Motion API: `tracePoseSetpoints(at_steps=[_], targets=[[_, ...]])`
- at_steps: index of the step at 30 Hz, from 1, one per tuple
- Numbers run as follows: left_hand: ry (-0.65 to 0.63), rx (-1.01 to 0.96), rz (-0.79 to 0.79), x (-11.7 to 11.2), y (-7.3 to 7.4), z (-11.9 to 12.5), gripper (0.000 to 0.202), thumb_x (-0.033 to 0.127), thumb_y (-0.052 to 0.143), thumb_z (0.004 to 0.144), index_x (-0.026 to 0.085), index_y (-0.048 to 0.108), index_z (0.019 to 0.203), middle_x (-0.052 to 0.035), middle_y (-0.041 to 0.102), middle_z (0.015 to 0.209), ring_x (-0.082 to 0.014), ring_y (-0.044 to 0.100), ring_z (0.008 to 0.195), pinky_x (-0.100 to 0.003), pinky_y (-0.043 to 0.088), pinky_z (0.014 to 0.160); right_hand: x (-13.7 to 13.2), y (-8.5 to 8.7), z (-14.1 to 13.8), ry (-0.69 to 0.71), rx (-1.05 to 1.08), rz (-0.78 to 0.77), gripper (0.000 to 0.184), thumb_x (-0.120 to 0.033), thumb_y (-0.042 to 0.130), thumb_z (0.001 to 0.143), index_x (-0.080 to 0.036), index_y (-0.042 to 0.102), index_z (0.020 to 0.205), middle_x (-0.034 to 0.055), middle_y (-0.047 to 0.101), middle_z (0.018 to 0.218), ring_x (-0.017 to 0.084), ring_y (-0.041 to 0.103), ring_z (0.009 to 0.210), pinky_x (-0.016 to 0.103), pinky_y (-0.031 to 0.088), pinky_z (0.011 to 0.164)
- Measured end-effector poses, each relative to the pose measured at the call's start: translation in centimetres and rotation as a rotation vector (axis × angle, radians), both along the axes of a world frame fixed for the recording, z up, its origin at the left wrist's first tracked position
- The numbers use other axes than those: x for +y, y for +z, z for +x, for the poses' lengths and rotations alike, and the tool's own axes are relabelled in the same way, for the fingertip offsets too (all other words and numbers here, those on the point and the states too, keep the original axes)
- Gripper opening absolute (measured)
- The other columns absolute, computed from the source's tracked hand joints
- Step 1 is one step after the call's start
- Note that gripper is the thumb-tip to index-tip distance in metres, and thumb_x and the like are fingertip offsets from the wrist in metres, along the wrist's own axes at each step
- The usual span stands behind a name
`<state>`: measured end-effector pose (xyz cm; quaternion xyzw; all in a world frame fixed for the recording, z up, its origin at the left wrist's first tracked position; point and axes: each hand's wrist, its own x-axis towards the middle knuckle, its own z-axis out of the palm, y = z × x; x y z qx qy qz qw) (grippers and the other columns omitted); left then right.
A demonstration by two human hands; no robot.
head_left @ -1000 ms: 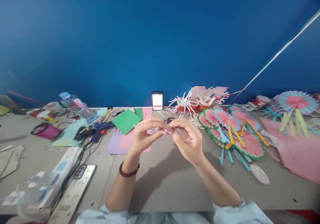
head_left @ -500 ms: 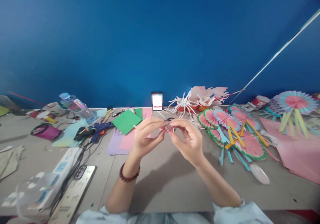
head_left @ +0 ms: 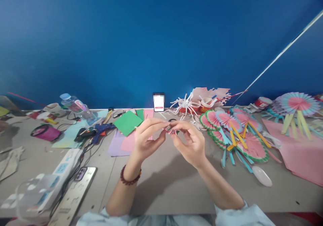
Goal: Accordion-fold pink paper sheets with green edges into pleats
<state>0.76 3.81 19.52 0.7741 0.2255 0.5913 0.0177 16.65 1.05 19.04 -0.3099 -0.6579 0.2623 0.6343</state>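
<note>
Both hands meet above the middle of the table, fingertips closed on a small pink paper piece [head_left: 169, 130] that looks folded, with a little green near it. My left hand [head_left: 148, 138] pinches its left side between thumb and fingers. On the right side, my right hand [head_left: 190, 141] grips it the same way. Fingertips cover most of the piece, so its full shape is hidden. Just left of my left hand lie green paper squares [head_left: 128, 122] over pink and purple sheets [head_left: 117, 145]. Right of my right hand are several pleated paper fans [head_left: 252, 145] with coloured strips.
A phone [head_left: 158, 102] leans against the blue wall. White paper strips [head_left: 185, 104] spill from red cups. At left are a glue gun [head_left: 101, 130], a water bottle [head_left: 78, 107], a power strip [head_left: 59, 175] and another phone [head_left: 82, 182]. A white spoon-like piece [head_left: 262, 176] lies at right.
The fingers have shifted slightly around the paper piece, turning it, and a bit of green now shows. A blurred shape has appeared at the far left edge.
</note>
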Motion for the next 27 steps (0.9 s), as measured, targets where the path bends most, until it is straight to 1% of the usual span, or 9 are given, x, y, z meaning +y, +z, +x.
tracePoseSetpoints(at_steps=[6, 9, 12, 15, 18, 24, 27], targets=[[-0.123, 0.011, -0.137, 0.00, 0.33, -0.61, 0.034, 0.005, 0.062, 0.082, 0.022, 0.065, 0.111, -0.0064, 0.069, 0.102, -0.0170, 0.065, 0.092, -0.030, 0.055, 0.080, -0.14, 0.09, 0.19, -0.001, -0.016, 0.002, 0.019, -0.011, 0.059, 0.080, -0.024, 0.061, 0.093, 0.0056, 0.069, 0.099, 0.020, 0.066, 0.093, 0.034, 0.056, 0.079], [-0.159, 0.023, -0.181, 0.04, 0.46, -0.92, 0.034, 0.006, 0.063, 0.083, 0.022, 0.065, 0.113, -0.0072, 0.068, 0.103, -0.0171, 0.064, 0.093, -0.030, 0.054, 0.080, -0.24, 0.23, 0.31, 0.019, -0.022, -0.007, 0.016, -0.012, 0.060, 0.079, -0.023, 0.061, 0.091, 0.0061, 0.069, 0.097, 0.021, 0.066, 0.095, 0.035, 0.056, 0.081], [-0.179, 0.035, -0.216, 0.06, 0.44, -1.03, 0.031, 0.008, 0.063, 0.083, 0.022, 0.066, 0.111, -0.0079, 0.068, 0.104, -0.0182, 0.064, 0.094, -0.033, 0.054, 0.083, -0.33, 0.39, 0.33, 0.030, -0.030, -0.006, 0.014, -0.014, 0.065, 0.077, -0.022, 0.061, 0.088, 0.0053, 0.069, 0.096, 0.020, 0.067, 0.092, 0.035, 0.056, 0.082], [-0.202, 0.042, -0.241, 0.07, 0.34, -0.98, 0.030, 0.010, 0.065, 0.083, 0.022, 0.067, 0.110, -0.0083, 0.068, 0.103, -0.0194, 0.064, 0.096, -0.034, 0.053, 0.084, -0.35, 0.46, 0.21, -0.012, -0.025, -0.005, 0.016, -0.015, 0.068, 0.076, -0.023, 0.060, 0.087, 0.0041, 0.069, 0.093, 0.019, 0.067, 0.090, 0.033, 0.056, 0.079], [-0.230, 0.029, -0.261, 0.07, 0.26, -0.91, 0.030, 0.009, 0.066, 0.081, 0.021, 0.067, 0.108, -0.0082, 0.068, 0.102, -0.0194, 0.064, 0.095, -0.033, 0.053, 0.082, -0.33, 0.47, 0.06, -0.052, -0.031, 0.001, 0.020, -0.014, 0.068, 0.076, -0.022, 0.062, 0.093, 0.0040, 0.068, 0.090, 0.018, 0.067, 0.084, 0.031, 0.057, 0.073], [-0.280, -0.001, -0.320, 0.11, 0.20, -0.95, 0.026, 0.009, 0.067, 0.080, 0.020, 0.068, 0.104, -0.0084, 0.068, 0.101, -0.0184, 0.065, 0.091, -0.031, 0.054, 0.079, -0.36, 0.67, -0.07, -0.062, -0.052, 0.052, 0.018, -0.011, 0.062, 0.078, -0.021, 0.064, 0.093, 0.0033, 0.068, 0.087, 0.015, 0.064, 0.075, 0.029, 0.057, 0.068], [-0.296, -0.010, -0.334, 0.10, 0.16, -0.93, 0.026, 0.009, 0.068, 0.080, 0.020, 0.068, 0.103, -0.0082, 0.068, 0.099, -0.0182, 0.065, 0.090, -0.031, 0.054, 0.078, -0.51, 0.79, -0.04, -0.072, -0.058, 0.062, 0.020, -0.009, 0.061, 0.078, -0.022, 0.063, 0.093, 0.0025, 0.067, 0.087, 0.014, 0.063, 0.074, 0.028, 0.056, 0.067]])
